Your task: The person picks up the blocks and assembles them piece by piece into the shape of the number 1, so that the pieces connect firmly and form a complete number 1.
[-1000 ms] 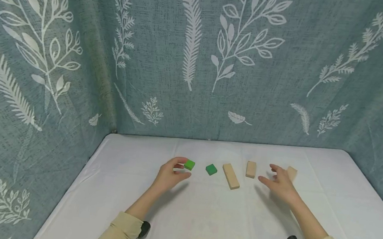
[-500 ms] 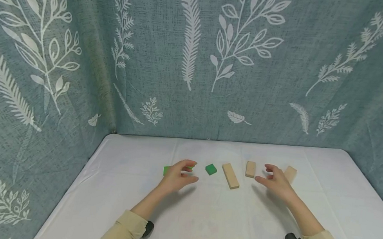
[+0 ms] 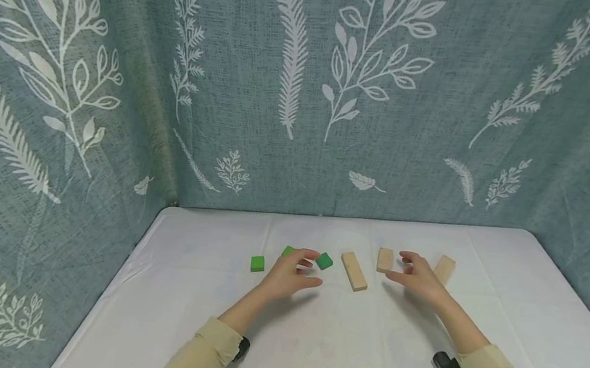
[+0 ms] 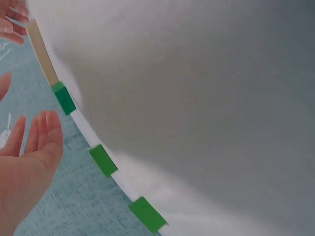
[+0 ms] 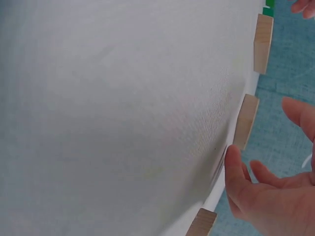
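My left hand (image 3: 288,277) holds nothing, its thumb apart from its loosely bent fingers. Its fingertips are close to a dark green block (image 3: 324,261). Behind it a bright green block (image 3: 288,250) is partly hidden, and another bright green block (image 3: 257,263) lies farther left. My right hand (image 3: 421,276) is also without anything in its grasp, fingers and thumb spread beside a short wooden block (image 3: 385,260). In the right wrist view a fingertip overlaps the lower end of this wooden block (image 5: 246,122); I cannot tell whether they touch.
A longer wooden block (image 3: 354,271) lies between the two hands. Another wooden block (image 3: 445,268) lies to the right, behind the right hand. The white tablecloth (image 3: 332,340) reaches back to a blue-green leaf-patterned curtain (image 3: 296,172).
My left hand has moved right, away from the bright green blocks to the dark green one, uncovering the leftmost block. My right hand has shifted slightly left toward the short wooden block.
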Tool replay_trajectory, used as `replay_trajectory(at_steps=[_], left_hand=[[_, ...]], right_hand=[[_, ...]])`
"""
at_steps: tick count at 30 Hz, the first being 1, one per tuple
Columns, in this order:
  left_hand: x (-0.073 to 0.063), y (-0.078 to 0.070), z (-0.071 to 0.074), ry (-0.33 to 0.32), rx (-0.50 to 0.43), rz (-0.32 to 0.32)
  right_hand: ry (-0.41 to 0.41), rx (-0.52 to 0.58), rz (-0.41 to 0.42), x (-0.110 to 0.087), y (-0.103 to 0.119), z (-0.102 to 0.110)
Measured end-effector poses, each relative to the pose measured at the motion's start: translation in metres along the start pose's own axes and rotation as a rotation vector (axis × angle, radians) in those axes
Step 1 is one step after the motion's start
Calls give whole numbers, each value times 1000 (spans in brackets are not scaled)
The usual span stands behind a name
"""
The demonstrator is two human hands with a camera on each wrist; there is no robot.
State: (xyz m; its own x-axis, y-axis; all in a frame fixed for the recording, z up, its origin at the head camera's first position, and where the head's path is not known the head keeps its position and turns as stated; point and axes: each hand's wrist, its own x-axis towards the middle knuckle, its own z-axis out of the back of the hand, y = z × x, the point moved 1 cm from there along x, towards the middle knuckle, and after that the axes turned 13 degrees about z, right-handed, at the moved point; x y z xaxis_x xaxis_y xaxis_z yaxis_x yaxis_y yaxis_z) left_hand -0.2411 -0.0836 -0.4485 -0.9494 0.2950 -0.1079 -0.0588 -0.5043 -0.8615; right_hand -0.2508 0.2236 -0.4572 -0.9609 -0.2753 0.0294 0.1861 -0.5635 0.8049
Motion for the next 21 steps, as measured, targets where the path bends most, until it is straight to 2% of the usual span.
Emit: replay_trajectory(at_steps=[8,17,21], left_hand=[[8,-6,-13,10,33,-21],[16,-14,-26,26,119,-26],[20,-18,-32,22,167,-46]], right_hand=[[3,-19,21,7,-1,-1],[10,-26,32,12,1,-1],[16,-18,43,16,0,-2]])
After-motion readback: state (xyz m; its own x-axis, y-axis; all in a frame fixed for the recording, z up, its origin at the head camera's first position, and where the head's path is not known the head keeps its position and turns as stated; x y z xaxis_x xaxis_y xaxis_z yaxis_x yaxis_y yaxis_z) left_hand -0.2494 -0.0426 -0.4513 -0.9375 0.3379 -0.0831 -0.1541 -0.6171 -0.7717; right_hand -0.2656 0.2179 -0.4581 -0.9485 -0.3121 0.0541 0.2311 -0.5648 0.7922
